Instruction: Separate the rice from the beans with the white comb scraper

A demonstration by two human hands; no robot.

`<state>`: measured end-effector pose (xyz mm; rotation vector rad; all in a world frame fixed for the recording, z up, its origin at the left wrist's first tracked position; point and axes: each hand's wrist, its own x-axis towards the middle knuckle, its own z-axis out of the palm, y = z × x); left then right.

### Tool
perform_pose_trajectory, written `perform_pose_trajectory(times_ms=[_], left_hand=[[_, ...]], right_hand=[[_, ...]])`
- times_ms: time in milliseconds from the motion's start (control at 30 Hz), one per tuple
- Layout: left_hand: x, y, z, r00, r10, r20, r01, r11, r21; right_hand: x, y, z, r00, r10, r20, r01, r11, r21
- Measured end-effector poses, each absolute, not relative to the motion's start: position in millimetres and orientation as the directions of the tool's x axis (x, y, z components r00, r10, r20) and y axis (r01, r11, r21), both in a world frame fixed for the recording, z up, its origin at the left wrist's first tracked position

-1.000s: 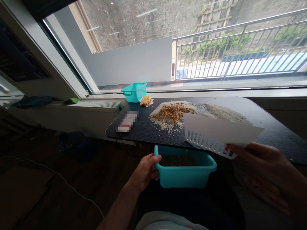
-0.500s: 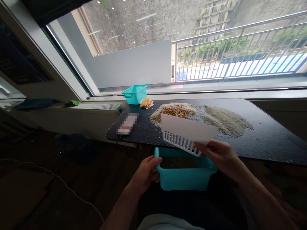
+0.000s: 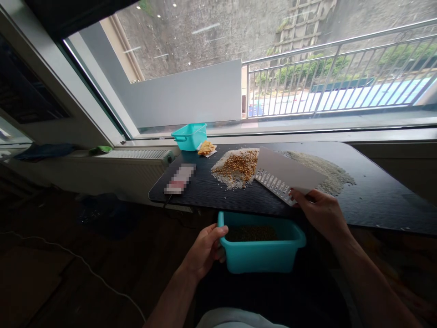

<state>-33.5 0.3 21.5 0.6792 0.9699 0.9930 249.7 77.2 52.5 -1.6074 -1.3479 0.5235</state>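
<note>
My left hand grips the left rim of a teal tub held below the table's near edge; dark beans lie in its bottom. My right hand is closed on the corner of a white slotted scoop, held tilted over the black table. The scoop's far edge sits between a heap of yellow beans on rice and a pile of white rice.
A second teal tub stands at the table's far left corner, beside a small pile of yellow snacks. A blurred flat object lies near the left edge. A radiator and window sill run behind.
My right hand has carried the white scoop from low over the tub, up and away onto the table between the two heaps. The left hand and tub have stayed put.
</note>
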Motion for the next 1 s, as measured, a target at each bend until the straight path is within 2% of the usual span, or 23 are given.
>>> perform_pose_trajectory(times_ms=[167,367,1000], left_hand=[[-34.8,-0.3,20.5,0.206,0.915,-0.346,-0.376,0.401,0.836],[-34.1,0.6,22.5,0.203,0.913,-0.354,-0.375,0.406,0.833],[-35.0,1.4,22.6,0.215,0.910,-0.355,-0.373,0.412,0.831]], right_hand=[[267.7,89.2,54.7,0.400,0.874,0.277,0.596,-0.018,-0.803],[284.9,94.1,64.0,0.419,0.856,0.302,0.599,-0.010,-0.801],[259.8,119.5,54.6,0.108,0.955,0.275,0.564,0.169,-0.808]])
